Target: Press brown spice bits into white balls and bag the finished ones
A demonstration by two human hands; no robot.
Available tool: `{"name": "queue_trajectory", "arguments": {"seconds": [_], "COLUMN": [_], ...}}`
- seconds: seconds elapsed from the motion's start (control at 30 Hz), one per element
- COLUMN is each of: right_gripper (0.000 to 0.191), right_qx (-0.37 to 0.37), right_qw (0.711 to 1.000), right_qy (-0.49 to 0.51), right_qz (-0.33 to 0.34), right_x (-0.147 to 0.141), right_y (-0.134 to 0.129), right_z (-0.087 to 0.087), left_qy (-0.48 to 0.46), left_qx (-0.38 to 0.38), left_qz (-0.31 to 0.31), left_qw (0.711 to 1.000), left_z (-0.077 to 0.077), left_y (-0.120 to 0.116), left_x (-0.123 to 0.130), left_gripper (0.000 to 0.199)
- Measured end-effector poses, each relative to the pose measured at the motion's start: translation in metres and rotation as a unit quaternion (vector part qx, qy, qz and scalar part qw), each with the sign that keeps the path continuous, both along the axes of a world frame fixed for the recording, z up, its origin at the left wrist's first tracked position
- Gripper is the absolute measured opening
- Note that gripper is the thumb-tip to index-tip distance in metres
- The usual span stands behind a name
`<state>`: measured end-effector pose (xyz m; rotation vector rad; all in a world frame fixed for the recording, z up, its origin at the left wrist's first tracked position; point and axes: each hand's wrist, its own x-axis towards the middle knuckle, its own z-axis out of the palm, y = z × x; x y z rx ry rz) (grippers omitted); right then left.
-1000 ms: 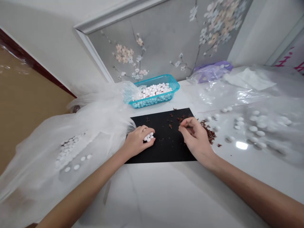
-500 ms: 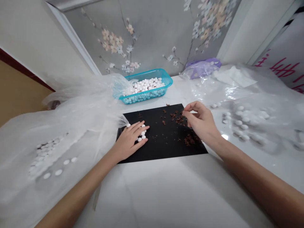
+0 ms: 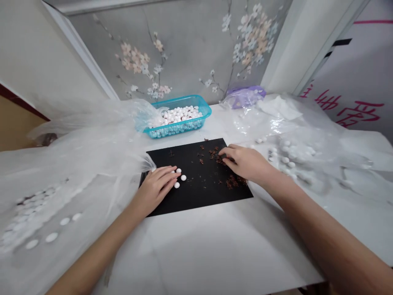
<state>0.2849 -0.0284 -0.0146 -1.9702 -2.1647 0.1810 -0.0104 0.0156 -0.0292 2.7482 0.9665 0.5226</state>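
My left hand (image 3: 157, 185) lies with fingers stretched over the left part of a black mat (image 3: 196, 196). White beads (image 3: 183, 178) show beside and under its fingertips, and the mouth of a clear plastic bag (image 3: 146, 163) meets the mat just behind it. On the right side of the mat my right hand (image 3: 244, 160) reaches down with bent fingers, thumb and index tips slightly apart. Those tips are at a scatter of small reddish-brown pieces (image 3: 214, 153). A denser heap of brown pieces (image 3: 235, 181) lies below that hand.
A blue plastic basket (image 3: 206, 111) of white beads stands behind the mat. At left, a large clear bag (image 3: 92, 155) spreads out with beads inside. Clear plastic (image 3: 325, 149) with white beads covers the right side, near a purple item (image 3: 248, 96) against the wall.
My left hand has drawn left, uncovering some beads, several of which no longer show. My right hand has lowered from its pinch onto the brown pieces. The camera view has shifted.
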Motion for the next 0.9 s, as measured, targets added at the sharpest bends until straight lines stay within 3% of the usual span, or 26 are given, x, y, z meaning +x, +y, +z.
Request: {"name": "queue_trajectory", "arguments": {"seconds": [0.13, 0.33, 0.63, 0.73, 0.9], "right_gripper": [0.027, 0.027, 0.020, 0.016, 0.013], "right_qx": [0.031, 0.050, 0.063, 0.084, 0.119], "right_qw": [0.999, 0.998, 0.998, 0.995, 0.991], "right_qy": [0.000, 0.010, 0.024, 0.046, 0.053], "right_qz": [0.011, 0.025, -0.004, -0.019, -0.009], "right_x": [-0.007, -0.006, -0.010, -0.015, -0.021], "right_y": [-0.001, 0.000, -0.002, -0.005, -0.009], "right_z": [-0.004, -0.007, -0.004, 0.001, 0.003], "left_qy": [-0.049, -0.060, -0.084, -0.116, -0.162], "left_qx": [0.005, -0.026, -0.040, -0.063, -0.167], "left_qz": [0.007, 0.068, 0.095, 0.090, 0.074], "left_qw": [0.999, 0.996, 0.991, 0.987, 0.970], "left_z": [0.001, 0.003, 0.011, 0.018, 0.039], "left_y": [-0.001, 0.000, -0.003, -0.001, 0.007], "left_x": [0.001, 0.002, 0.001, 0.000, -0.013], "left_gripper": [0.026, 0.027, 0.033, 0.030, 0.022]}}
